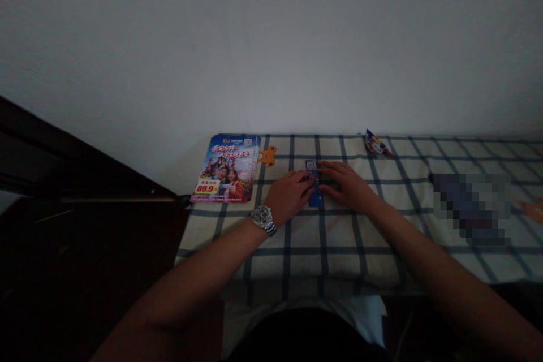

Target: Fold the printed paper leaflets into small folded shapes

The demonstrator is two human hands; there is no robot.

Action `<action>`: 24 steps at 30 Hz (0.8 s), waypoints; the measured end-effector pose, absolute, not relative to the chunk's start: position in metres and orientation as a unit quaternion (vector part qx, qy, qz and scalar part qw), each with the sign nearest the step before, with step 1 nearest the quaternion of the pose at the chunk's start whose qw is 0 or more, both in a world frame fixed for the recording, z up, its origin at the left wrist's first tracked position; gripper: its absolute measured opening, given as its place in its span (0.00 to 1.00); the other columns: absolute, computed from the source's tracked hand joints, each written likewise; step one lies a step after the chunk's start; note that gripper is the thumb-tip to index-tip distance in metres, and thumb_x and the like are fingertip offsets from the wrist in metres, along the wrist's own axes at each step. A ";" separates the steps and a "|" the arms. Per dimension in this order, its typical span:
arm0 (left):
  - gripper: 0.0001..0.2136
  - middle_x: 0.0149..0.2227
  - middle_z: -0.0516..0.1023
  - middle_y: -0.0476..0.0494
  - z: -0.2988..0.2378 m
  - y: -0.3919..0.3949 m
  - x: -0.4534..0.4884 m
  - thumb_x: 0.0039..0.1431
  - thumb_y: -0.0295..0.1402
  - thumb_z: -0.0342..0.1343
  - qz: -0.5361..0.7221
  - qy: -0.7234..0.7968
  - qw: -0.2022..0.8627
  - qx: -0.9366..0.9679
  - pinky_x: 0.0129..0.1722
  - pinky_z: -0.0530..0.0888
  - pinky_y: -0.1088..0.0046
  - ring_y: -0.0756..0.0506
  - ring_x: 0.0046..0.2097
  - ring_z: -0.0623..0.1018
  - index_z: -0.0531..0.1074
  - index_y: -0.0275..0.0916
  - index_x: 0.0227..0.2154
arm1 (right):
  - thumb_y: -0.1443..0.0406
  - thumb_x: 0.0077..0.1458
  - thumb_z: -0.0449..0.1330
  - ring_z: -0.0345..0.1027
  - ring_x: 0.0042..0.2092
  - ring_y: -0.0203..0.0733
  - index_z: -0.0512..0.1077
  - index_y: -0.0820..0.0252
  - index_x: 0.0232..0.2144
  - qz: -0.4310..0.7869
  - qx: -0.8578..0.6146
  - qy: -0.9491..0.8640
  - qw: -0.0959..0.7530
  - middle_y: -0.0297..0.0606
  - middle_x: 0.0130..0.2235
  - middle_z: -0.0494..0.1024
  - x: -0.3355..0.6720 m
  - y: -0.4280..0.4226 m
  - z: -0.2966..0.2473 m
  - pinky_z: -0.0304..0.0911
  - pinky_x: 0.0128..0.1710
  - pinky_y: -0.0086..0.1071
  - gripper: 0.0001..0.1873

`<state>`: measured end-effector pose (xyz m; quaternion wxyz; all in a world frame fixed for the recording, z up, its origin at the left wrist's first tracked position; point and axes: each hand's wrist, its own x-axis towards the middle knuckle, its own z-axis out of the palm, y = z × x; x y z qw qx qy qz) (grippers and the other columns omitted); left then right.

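Note:
A narrow blue folded flyer (315, 198) with a QR code at its top lies on the checked tablecloth between my hands. My left hand (289, 194), with a metal watch on its wrist, rests on the flyer's left edge, fingers stretched across it and close together. Along the right edge lie the fingertips of my right hand (348, 185), its fingers spread and lying low over the cloth. Both hands touch or nearly touch the flyer; neither is wrapped round it. To the left sits a stack of printed flyers (227, 169), the top one showing 89.9.
A crumpled printed flyer or wrapper (376, 145) stands near the wall at the back. A pixelated dark shape (469, 209) lies on the right. The checked tablecloth (271, 260) bears an orange bear print (268, 156). Dark furniture is at the left.

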<state>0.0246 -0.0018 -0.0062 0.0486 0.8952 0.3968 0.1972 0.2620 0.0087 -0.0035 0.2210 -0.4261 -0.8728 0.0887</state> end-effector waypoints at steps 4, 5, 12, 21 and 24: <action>0.15 0.57 0.74 0.43 -0.005 -0.002 0.024 0.72 0.37 0.50 0.194 0.400 0.054 0.894 0.53 0.76 0.62 0.42 0.54 0.74 0.74 0.41 0.56 | 0.57 0.65 0.59 0.66 0.62 0.56 0.70 0.52 0.60 0.059 -0.423 -0.880 0.208 0.42 0.63 0.73 0.257 0.014 -0.007 0.62 0.63 0.56 0.22; 0.15 0.57 0.74 0.42 -0.005 -0.002 0.024 0.72 0.37 0.50 0.193 0.401 0.055 0.894 0.53 0.77 0.62 0.42 0.54 0.74 0.74 0.41 0.55 | 0.58 0.65 0.59 0.66 0.62 0.56 0.71 0.52 0.59 0.056 -0.424 -0.880 0.206 0.42 0.63 0.73 0.257 0.014 -0.008 0.63 0.62 0.56 0.22; 0.14 0.57 0.74 0.43 -0.005 -0.003 0.024 0.72 0.36 0.50 0.195 0.402 0.058 0.893 0.54 0.76 0.62 0.42 0.54 0.74 0.75 0.42 0.54 | 0.58 0.67 0.57 0.66 0.60 0.56 0.72 0.53 0.57 0.046 -0.444 -0.872 0.202 0.42 0.61 0.75 0.253 0.016 -0.011 0.63 0.60 0.55 0.18; 0.15 0.57 0.74 0.44 -0.005 -0.003 0.024 0.72 0.36 0.50 0.194 0.401 0.057 0.894 0.54 0.76 0.62 0.42 0.54 0.74 0.75 0.42 0.55 | 0.58 0.67 0.56 0.64 0.60 0.58 0.71 0.52 0.56 0.021 -0.460 -0.863 0.210 0.38 0.65 0.70 0.250 0.012 -0.017 0.62 0.59 0.56 0.17; 0.15 0.57 0.74 0.44 -0.005 -0.003 0.024 0.72 0.36 0.50 0.196 0.402 0.058 0.893 0.54 0.76 0.62 0.42 0.54 0.74 0.75 0.42 0.55 | 0.58 0.67 0.56 0.64 0.60 0.58 0.70 0.52 0.57 0.026 -0.462 -0.862 0.205 0.38 0.64 0.72 0.249 0.011 -0.015 0.62 0.59 0.57 0.18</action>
